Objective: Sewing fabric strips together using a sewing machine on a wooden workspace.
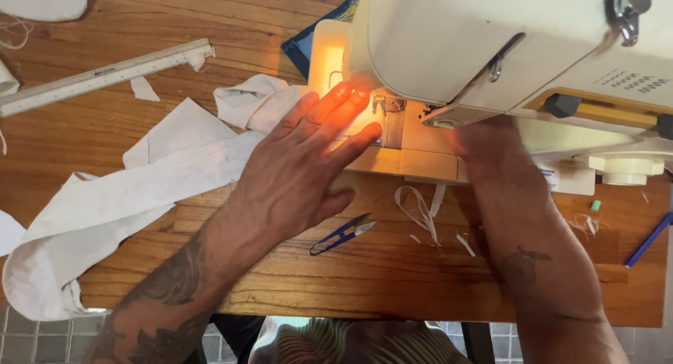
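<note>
Under the sewing machine (pixel 505 42), on its lit flat bed, lies the end of a long strip of white cloth (pixel 140 196). From the machine the cloth runs away to the left across the wooden table (pixel 392 280), folds over itself, and its far end hangs at the table's near left edge.

Just left of the machine's needle, the left hand (pixel 301 168) lies flat on the cloth, palm down, fingers (pixel 336 105) spread and stretched toward the needle, the tips glowing orange in the machine's lamp. It presses the cloth down and pinches nothing.

Beneath the machine's overhanging body, the right hand (pixel 484 143) is partly hidden and blurred; I cannot tell whether its fingers are spread or closed, or what they touch. Only its back and the forearm show clearly.

In front of the machine, on the bare wood between the two forearms, lie small blue-handled thread snips (pixel 343 234), touched by neither hand. Just right of them, still in front of the machine, lie thin white scraps (pixel 420 210) of cloth.

Well left of the machine, a long pale ruler (pixel 105 73) lies slanted across the table. At the table's right edge, in front of the machine's handwheel end, rests a blue pen (pixel 648 239)
</note>
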